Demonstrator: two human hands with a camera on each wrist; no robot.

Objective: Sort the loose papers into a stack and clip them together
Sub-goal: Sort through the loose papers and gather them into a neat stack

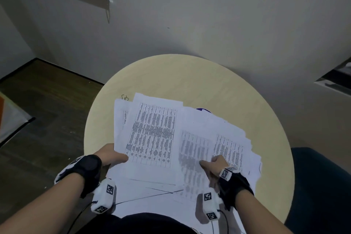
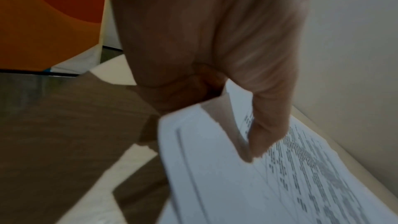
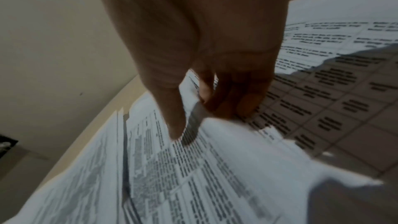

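Several loose printed sheets (image 1: 152,131) lie fanned across a round beige table (image 1: 190,80). My left hand (image 1: 121,157) grips the near-left corner of a raised bundle, thumb on top and fingers hidden beneath. The left wrist view shows that thumb (image 2: 264,134) pressed on the sheets (image 2: 280,185). My right hand (image 1: 209,161) pinches a sheet on the right half of the pile. In the right wrist view, its thumb (image 3: 176,122) and curled fingers (image 3: 247,105) hold a lifted paper edge (image 3: 237,134). A wire-handled binder clip (image 1: 125,97) peeks out behind the papers' far-left corner.
A purple object (image 1: 203,110) shows just behind the papers' far edge. A dark blue chair (image 1: 322,186) stands at the table's right. Wood floor (image 1: 47,100) and an orange and white object (image 1: 11,119) lie to the left. A wall rises behind the table.
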